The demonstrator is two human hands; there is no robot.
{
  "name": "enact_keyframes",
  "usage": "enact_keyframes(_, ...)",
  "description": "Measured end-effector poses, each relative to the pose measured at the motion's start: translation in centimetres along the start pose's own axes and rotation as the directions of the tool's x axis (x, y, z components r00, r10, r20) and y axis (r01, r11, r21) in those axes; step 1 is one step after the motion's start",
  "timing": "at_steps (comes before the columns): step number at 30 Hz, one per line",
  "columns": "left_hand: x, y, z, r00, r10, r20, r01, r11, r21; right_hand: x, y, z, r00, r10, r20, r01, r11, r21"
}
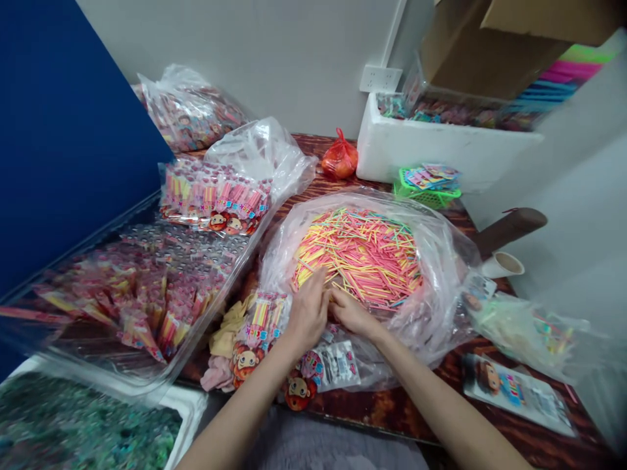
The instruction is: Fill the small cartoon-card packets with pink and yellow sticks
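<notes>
My left hand [309, 307] and my right hand [349, 309] meet at the front edge of a heap of thin pink, yellow and green sticks [367, 254]. The heap lies in a spread clear plastic bag [441, 294]. Fingers of both hands are closed and pressed together; whatever they pinch is hidden or too small to make out. Left of my left hand lies a printed packet of sticks [262, 316] with a red-haired cartoon figure. Beneath my wrists is a silvery packet [337, 364] with dark print, next to a round cartoon packet [301, 388].
A clear tray [220, 300] of filled packets stands left, with stacked packets [215, 196] on its far end. Behind are a red bag of round orange things [339, 158], a green basket [426, 194] and a white foam box [441, 150]. A paper cup [503, 265] stands right.
</notes>
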State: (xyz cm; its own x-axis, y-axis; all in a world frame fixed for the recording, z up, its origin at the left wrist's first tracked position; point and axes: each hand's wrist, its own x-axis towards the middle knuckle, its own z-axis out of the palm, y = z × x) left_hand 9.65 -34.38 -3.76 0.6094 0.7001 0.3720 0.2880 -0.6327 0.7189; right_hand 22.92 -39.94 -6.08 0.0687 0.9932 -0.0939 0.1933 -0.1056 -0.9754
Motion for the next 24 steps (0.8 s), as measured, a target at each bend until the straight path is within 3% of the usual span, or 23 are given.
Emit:
enact_keyframes(2,-0.5,0.0,0.6,0.995,0.062,0.082,-0.066,0.997,0.049,-0.2,0.2,0.3,0.999,-0.031,-0.013,0.03,0.999,-0.04)
enact_keyframes(5,-1.5,0.5,0.7,0.992,0.102,0.071,-0.108,0.99,0.089,-0.9,0.3,0.8,0.995,-0.099,-0.03,0.099,0.995,0.003)
enact_keyframes(8,-2.5,1.1,0.5,0.982,0.163,0.097,-0.175,0.975,0.135,-1.9,0.8,1.4,0.968,-0.185,-0.172,0.19,0.982,0.009)
enact_keyframes(12,-3.3,1.4,0.3,0.961,0.181,0.207,-0.21,0.969,0.128,-3.1,2.1,2.0,0.948,-0.177,-0.263,0.167,0.984,-0.059)
enact_keyframes(17,-5.8,1.6,-2.2,0.998,0.036,0.059,-0.045,0.988,0.151,-4.2,2.5,1.2,0.964,-0.092,-0.251,0.086,0.996,-0.036)
enact_keyframes(21,-10.1,1.3,-4.6,0.995,-0.092,-0.022,0.095,0.967,0.236,-4.7,2.7,0.7,0.965,-0.101,-0.243,0.089,0.994,-0.059)
enact_keyframes(24,-13.3,1.3,-5.5,0.985,-0.171,-0.011,0.168,0.951,0.259,-4.8,2.9,0.8,0.959,-0.11,-0.261,0.104,0.994,-0.038)
